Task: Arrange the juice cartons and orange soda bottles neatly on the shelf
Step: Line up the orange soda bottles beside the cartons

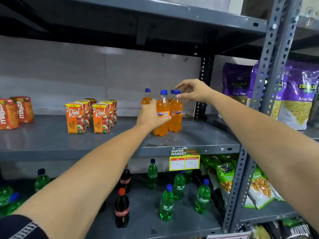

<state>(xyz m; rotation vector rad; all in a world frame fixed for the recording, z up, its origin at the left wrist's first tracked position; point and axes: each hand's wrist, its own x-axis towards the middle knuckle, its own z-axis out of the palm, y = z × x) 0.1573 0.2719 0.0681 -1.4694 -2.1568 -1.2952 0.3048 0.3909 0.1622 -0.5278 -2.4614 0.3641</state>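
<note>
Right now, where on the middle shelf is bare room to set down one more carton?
Bare patches: between the Maaza cartons and the Real cartons; the front strip of the shelf; right of the orange soda bottles, toward the upright. Crowded: the bottle cluster, with the left hand and right hand on it.

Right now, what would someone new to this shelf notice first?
Probably the cluster of orange soda bottles in the middle of the grey shelf, with both bare arms reaching in: the left hand wraps the front bottle, and the right hand sits open by the blue caps. To the left stand neat rows of orange juice cartons.
</note>
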